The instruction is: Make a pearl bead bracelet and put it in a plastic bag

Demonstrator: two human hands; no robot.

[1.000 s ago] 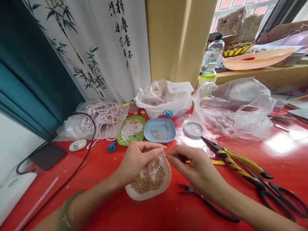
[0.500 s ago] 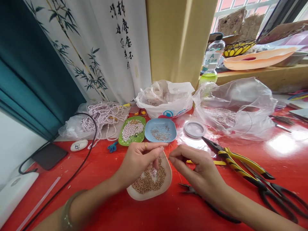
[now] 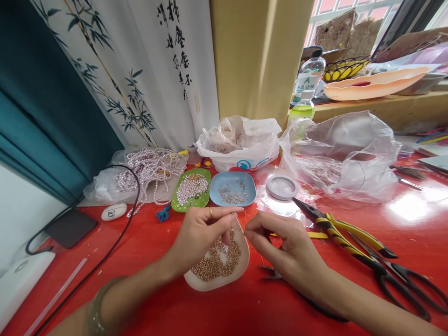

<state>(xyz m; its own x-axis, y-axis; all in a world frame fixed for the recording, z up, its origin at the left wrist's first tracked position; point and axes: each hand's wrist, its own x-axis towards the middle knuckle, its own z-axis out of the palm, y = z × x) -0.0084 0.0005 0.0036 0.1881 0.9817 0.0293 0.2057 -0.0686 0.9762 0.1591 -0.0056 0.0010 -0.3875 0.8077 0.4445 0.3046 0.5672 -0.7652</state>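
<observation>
My left hand [image 3: 203, 228] is closed, thumb and fingers pinching a small piece of beadwork; clear beads [image 3: 224, 248] show just below the fingertips. Most of the piece is hidden by the fingers. My right hand [image 3: 280, 238] is closed in a pinch on a thin thread [image 3: 245, 217], close to the left fingertips. Under the left hand lies a cream tray [image 3: 210, 285] of gold beads [image 3: 210, 268]. Behind the hands stand a green tray [image 3: 178, 206] with pale pearl beads and a blue tray [image 3: 233, 178] with small metal pieces.
Yellow-and-black pliers [image 3: 346, 238], scissors [image 3: 409, 280] and small dark-handled pliers [image 3: 275, 274] lie around my right forearm. A roll of clear line [image 3: 282, 187], plastic bags [image 3: 241, 156] and pearl strands [image 3: 150, 168] sit farther back. A black cable [image 3: 121, 247] crosses the left side.
My right hand's fingertips have moved very slightly toward the left hand. Both hands keep their pinch, and the view has shifted a little.
</observation>
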